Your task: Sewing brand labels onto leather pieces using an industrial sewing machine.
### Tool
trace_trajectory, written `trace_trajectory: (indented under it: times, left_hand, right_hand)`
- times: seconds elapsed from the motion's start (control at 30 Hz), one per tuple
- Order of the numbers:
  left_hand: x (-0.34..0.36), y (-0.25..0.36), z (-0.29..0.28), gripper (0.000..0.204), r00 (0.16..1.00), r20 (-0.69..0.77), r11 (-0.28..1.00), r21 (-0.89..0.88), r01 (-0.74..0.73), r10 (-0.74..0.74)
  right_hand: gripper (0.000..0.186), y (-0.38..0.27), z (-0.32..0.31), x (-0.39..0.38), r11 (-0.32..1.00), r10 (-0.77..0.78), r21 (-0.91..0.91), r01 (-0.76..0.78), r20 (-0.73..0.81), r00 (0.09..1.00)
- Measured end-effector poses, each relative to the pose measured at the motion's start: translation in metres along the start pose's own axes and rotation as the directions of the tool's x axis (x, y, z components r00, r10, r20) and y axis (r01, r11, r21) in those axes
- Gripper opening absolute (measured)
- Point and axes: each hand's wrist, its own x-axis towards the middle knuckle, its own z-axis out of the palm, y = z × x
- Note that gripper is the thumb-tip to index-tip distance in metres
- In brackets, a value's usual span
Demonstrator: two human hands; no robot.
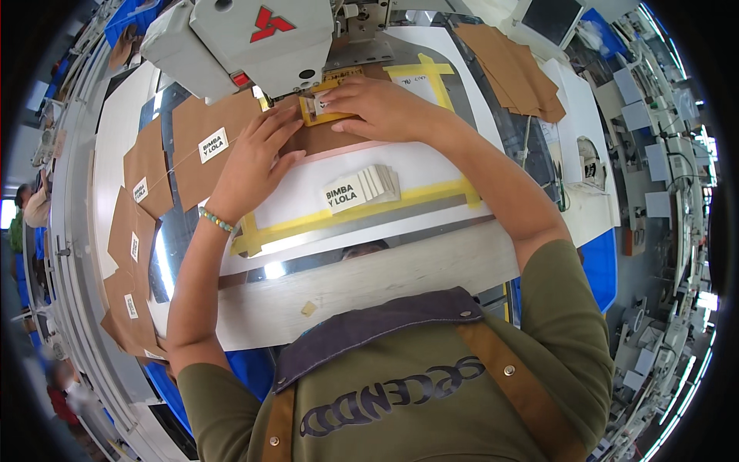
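Under the head of a white sewing machine (265, 46) lies a brown flat panel (339, 137), probably leather-like material. A small yellow-edged template (310, 115) sits on it, with a white label partly visible inside. My right hand (381, 109) grips the template, thumb at its near side and fingers over its top. My left hand (258, 158) rests open beside the needle area, fingers stretched toward the panel's left part. Nearer me, a fanned stack of white printed labels (358, 189) lies on the white work sheet (292, 204). The needle tip is hard to make out.
Several brown panels with white labels, such as one panel (185, 123), trail leftward off the table, joined by thread. Plain brown panels (512, 69) are stacked at the far right. Yellow tape (331, 218) edges the work sheet. A blue bin (599, 269) stands lower right.
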Motion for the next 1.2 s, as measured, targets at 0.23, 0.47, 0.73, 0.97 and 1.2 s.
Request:
trace_trajectory:
  times: [0.23, 0.47, 0.73, 0.97, 1.2]
  left_hand:
    - [-0.006, -0.008, -0.003, 0.052, 0.999, -0.033, 0.998, 0.053, -0.028, 0.030]
    - [0.001, -0.008, -0.004, 0.054, 0.999, -0.033, 1.000, 0.015, -0.022, 0.022]
    - [0.000, -0.019, 0.004, 0.053, 0.998, -0.041, 0.998, 0.044, -0.045, 0.047]
    - [0.008, -0.011, 0.002, 0.057, 1.000, -0.005, 1.000, 0.026, 0.008, -0.008]
    - [0.002, -0.018, 0.009, 0.055, 0.995, -0.086, 0.995, 0.092, -0.046, 0.054]
  right_hand:
    - [0.038, 0.010, 0.002, 0.014, 0.999, 0.028, -0.046, -0.027, 0.027, 0.999]
    - [0.047, 0.010, 0.004, 0.013, 0.993, 0.117, 0.005, -0.118, 0.046, 0.992]
    - [0.055, 0.027, -0.023, -0.040, 0.987, 0.151, -0.035, -0.157, -0.133, 0.980]
    - [0.041, 0.068, -0.032, -0.074, 0.907, 0.369, -0.032, -0.420, -0.420, 0.829]
    - [0.044, 0.058, -0.022, -0.062, 0.944, 0.293, -0.023, -0.329, -0.402, 0.868]
